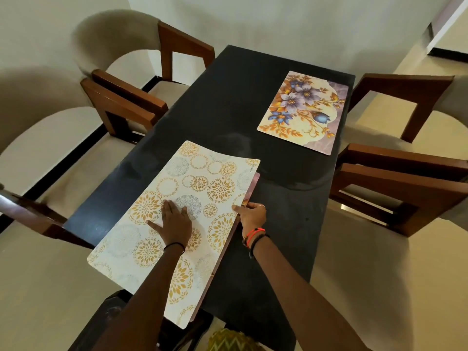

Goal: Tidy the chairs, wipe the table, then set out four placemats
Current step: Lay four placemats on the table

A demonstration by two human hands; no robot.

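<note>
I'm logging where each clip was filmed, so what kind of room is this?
Most likely a home dining area: a dark rectangular table with padded wooden-armed chairs along both long sides, and a floral placemat already laid while the person's hands work on the stacked mats.

Tabletop (228, 102) dark, smooth, semi-gloss with smeary haze, chairs (131, 102) brown polished wood with matt beige cloth, placemats (302, 111) smooth printed plastic-looking sheet, floor (379, 287) glossy cream tile

Bare table (286, 198) between placemat stack (177, 224) and floral placemat (302, 112).
</note>
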